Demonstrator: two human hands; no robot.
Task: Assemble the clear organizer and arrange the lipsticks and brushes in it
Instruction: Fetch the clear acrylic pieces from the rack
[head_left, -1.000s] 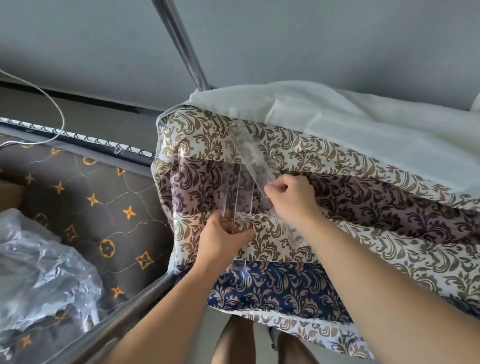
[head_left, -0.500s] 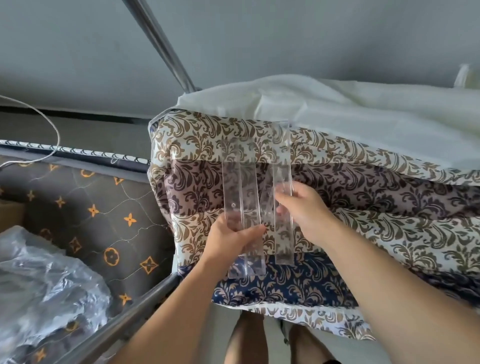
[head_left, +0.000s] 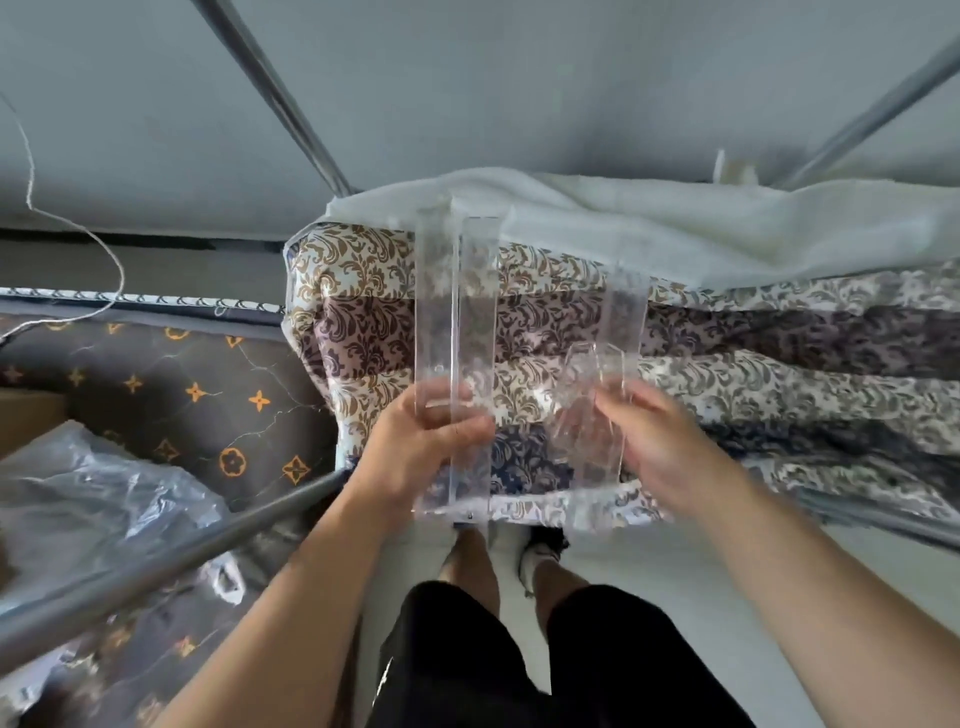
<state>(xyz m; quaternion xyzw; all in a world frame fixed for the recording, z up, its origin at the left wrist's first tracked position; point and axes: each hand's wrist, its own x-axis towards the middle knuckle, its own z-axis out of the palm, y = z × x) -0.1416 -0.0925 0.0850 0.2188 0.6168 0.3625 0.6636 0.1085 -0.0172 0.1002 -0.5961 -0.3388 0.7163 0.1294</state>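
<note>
I hold clear acrylic organizer pieces in the air in front of a patterned bed. My left hand (head_left: 421, 447) grips two long clear strips (head_left: 457, 332) that stand upright side by side, thumb across their lower part. My right hand (head_left: 654, 441) holds another set of clear panels (head_left: 602, 395) by their right edge; these look blurred and partly overlap each other. The two sets are apart, with a gap between them. No lipsticks or brushes are in view.
The bed carries a brown, purple and blue floral cover (head_left: 727, 364) with a white sheet (head_left: 675, 223) on top. A grey metal rail (head_left: 156, 566) crosses lower left. A mattress with orange motifs (head_left: 182, 395) and crumpled clear plastic (head_left: 93, 493) lie left.
The clear pieces, held together half a second ago, are now split into two sets. My right hand has moved right with its set, and the view has tilted down.
</note>
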